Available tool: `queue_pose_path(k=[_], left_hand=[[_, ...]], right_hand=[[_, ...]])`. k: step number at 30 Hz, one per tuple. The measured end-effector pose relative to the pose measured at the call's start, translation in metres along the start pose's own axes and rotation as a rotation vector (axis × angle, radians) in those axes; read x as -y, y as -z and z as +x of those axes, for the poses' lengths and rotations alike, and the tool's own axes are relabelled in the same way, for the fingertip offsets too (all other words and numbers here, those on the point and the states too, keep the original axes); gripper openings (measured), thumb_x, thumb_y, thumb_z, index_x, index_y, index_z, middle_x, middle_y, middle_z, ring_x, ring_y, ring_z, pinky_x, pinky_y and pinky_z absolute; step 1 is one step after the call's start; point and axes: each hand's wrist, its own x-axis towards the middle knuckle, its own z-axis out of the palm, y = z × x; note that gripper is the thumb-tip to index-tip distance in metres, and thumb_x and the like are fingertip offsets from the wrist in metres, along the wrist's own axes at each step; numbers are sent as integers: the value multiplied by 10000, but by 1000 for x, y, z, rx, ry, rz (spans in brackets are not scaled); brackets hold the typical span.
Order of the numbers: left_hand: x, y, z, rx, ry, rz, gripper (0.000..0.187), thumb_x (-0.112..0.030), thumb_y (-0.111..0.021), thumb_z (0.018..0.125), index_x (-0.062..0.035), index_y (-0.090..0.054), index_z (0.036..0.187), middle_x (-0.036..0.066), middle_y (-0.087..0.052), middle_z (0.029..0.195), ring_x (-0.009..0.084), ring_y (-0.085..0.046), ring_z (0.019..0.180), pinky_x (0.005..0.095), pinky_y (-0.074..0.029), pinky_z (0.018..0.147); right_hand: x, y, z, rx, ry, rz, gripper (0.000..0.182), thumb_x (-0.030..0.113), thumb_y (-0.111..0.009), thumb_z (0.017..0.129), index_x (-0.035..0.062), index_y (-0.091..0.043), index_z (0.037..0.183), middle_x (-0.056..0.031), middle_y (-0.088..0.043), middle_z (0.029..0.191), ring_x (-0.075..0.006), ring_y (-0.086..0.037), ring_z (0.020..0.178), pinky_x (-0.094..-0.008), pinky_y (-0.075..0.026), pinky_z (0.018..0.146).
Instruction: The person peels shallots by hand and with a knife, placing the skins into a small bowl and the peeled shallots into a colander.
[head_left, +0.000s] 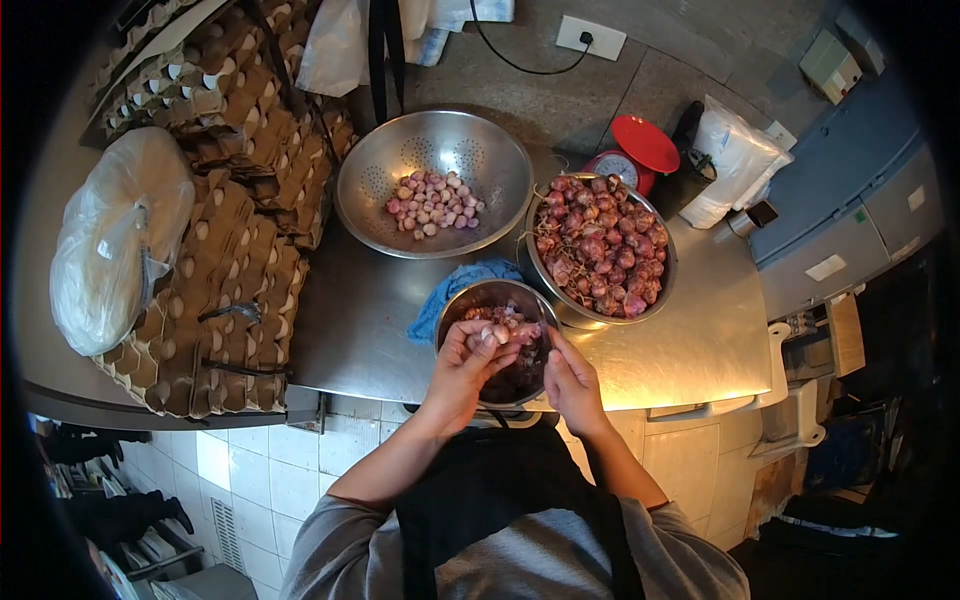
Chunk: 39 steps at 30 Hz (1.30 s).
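My left hand is closed, pinching a pale, partly peeled shallot between thumb and fingers. My right hand is closed beside it on what looks like a small knife, its narrow dark blade pointing up; the handle is hidden in the fingers. Both hands are over a steel bowl with reddish skins in it. Behind it, a steel colander holds several peeled shallots. To the right, a large steel bowl is heaped with unpeeled red shallots.
A blue cloth lies beside the front bowl on the steel table. Stacked egg trays and a plastic bag crowd the left. A red scale and white bags stand at the back right.
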Motion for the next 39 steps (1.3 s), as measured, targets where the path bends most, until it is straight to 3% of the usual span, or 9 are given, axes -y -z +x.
queue_pose_path(k=[7,16,19,22,25,29,33,38,39], left_hand=[[-6,0,1,-46,-20,29,261,-126,-504,898,-84,-464,1153,32,-550,1001,155,-565,904,305,-479,822],[-9,-1,-2,-42,125,-125,172,-110,-545,871,-63,-546,1037,30,-594,976,151,-574,899,305,-479,815],[-9,-2,-3,-18,154,-149,148,-108,-548,868,-69,-553,1010,30,-598,984,146,-575,902,308,-473,817],[-9,-2,-3,-9,143,-122,133,-107,-546,868,-70,-556,996,33,-600,984,146,-577,897,304,-473,813],[-6,-1,-2,-10,143,-97,158,-110,-542,872,-53,-561,1018,37,-602,986,138,-577,893,296,-469,812],[-7,-1,-3,-7,144,-156,143,-113,-544,872,-47,-561,998,38,-604,963,141,-582,879,298,-474,807],[-5,-1,-3,-10,151,-156,106,-115,-546,870,-56,-554,957,45,-604,917,155,-593,837,305,-485,791],[-7,-3,-3,-26,220,-144,89,-123,-536,873,-69,-548,942,44,-602,882,169,-597,812,300,-488,778],[-7,-3,-3,-25,222,-158,101,-121,-533,875,-64,-545,957,51,-603,886,171,-599,812,300,-490,775]], right_hand=[[8,-1,-1,50,26,-140,431,183,-395,950,149,-312,1372,67,-354,647,-29,-328,546,-162,-295,493],[4,-12,-5,141,62,-187,425,161,-405,938,53,-340,1344,40,-494,722,-48,-424,571,-164,-366,548],[0,-15,0,104,320,-473,416,189,-443,926,72,-380,1321,-104,-564,1142,-183,-572,967,-259,-426,833],[11,-15,-2,138,298,-515,410,174,-442,922,54,-384,1310,-138,-470,1282,-220,-434,1195,-285,-331,965],[-1,-9,1,118,313,-549,419,152,-412,931,10,-354,1321,-86,-506,1235,-128,-528,950,-218,-393,842],[-6,-8,-2,131,181,-321,417,161,-408,934,4,-357,1317,-73,-518,1177,-114,-523,896,-208,-399,787],[-6,-8,4,131,462,-568,437,179,-396,942,13,-321,1339,-17,-569,967,-55,-460,653,-168,-377,598],[-1,-6,-5,120,-13,-128,413,160,-440,923,4,-378,1301,-126,-472,1276,-203,-441,1181,-274,-315,974],[0,-6,-7,108,-122,-52,413,160,-441,922,5,-380,1300,-127,-471,1277,-206,-439,1185,-277,-315,976]])
